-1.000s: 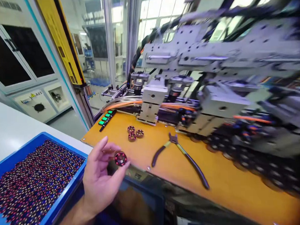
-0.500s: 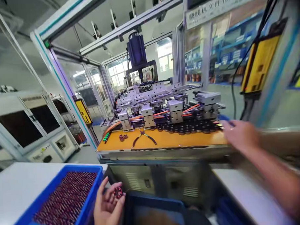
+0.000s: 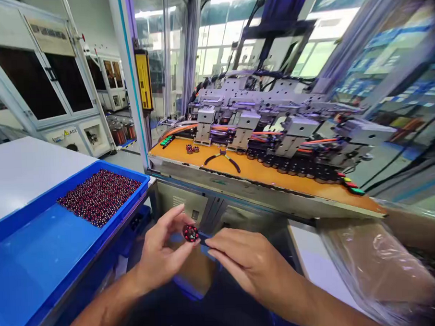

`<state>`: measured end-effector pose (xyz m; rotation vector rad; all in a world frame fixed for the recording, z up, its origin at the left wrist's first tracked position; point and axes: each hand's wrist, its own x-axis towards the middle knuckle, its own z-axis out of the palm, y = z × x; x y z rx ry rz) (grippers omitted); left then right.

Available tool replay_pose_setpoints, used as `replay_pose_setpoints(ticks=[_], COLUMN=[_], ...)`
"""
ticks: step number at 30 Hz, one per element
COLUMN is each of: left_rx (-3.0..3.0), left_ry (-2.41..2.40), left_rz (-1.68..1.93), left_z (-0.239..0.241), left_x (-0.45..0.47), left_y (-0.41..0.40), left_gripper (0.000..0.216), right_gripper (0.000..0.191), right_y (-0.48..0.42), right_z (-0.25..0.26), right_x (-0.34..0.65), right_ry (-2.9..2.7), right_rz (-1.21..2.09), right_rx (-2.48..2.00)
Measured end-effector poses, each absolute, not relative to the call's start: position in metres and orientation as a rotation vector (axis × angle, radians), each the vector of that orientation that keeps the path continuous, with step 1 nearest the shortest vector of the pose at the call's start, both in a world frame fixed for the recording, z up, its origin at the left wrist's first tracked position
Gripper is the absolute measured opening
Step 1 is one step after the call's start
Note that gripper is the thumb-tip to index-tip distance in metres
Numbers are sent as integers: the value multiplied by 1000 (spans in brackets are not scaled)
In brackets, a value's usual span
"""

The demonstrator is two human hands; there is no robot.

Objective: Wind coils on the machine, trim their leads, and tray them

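Observation:
My left hand (image 3: 160,254) pinches a small round wound coil part (image 3: 190,233), dark with red windings, between thumb and fingertips in front of me. My right hand (image 3: 245,260) is beside it, fingers drawn together and pointing at the part, fingertips almost touching it. Whether the right hand holds anything is hidden. To the left stands a blue tray (image 3: 34,248) with a heap of several similar red-and-dark parts (image 3: 100,196) at its far end.
An orange bench top (image 3: 261,173) carries a winding machine (image 3: 266,122), pliers (image 3: 222,159), a few loose parts (image 3: 192,148) and green buttons (image 3: 166,140). A white table (image 3: 19,167) lies left. A clear plastic bag (image 3: 380,266) sits right. A blue bin is below my hands.
My right hand came back from the bench's right end to meet the left hand. The left hand rose a little with the part. The view shifted closer and to the left.

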<state>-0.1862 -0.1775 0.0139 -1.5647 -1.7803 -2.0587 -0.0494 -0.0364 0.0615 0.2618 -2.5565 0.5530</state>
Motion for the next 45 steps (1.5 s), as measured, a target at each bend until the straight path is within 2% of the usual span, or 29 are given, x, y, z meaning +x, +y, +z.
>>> replay_pose_setpoints(ticks=[5,10,16,20,25,29,33,35,38,41,45], left_rx=[-1531,-1475,-1552,-1619,-1470,-1568,-1621,-1578,-1570,-1637,-1778], left_ry=[-1862,-1904,-1900,-1839,-1826,-1846,-1821,-1783,-1766,-1820,-1842], left_rz=[-2163,-2430,-2327,-2396,-2641,-2647,-2773,-2966,-3178,-3152,-3075], left_z=[5,0,-6,-10,-14,-14,-11,-9,-7,-6,-10], left_x=[-194,-199,-196,-192,-192,-192,-191,-192,-196,-201,-204], left_y=[-168,-155,-150,-147,-149,-150,-149,-148,-150,-152,-151], left_gripper=[68,71,72,76,76,79,80,75,55,42,45], right_gripper=[24,10,18,18,26,15,14,17,22,24,28], right_y=[-30,-27,-21,-35,-49,-45,-44,-47,-46,-37,-26], right_z=[35,19,9,-7,-28,-25,-21,-24,-26,-18,2], right_x=[-46,-42,-68,-81,-75,-74,-75,-72,-65,-62,-66], right_ry=[-2675,-2539,-1916,-1570,-1316,-1370,-1357,-1348,-1425,-1568,-1774], right_rz=[844,1272,1917,2211,2310,2250,2257,2256,2263,2203,2181], right_rx=[234,212,-381,-426,-466,-423,-384,-393,-372,-359,-440])
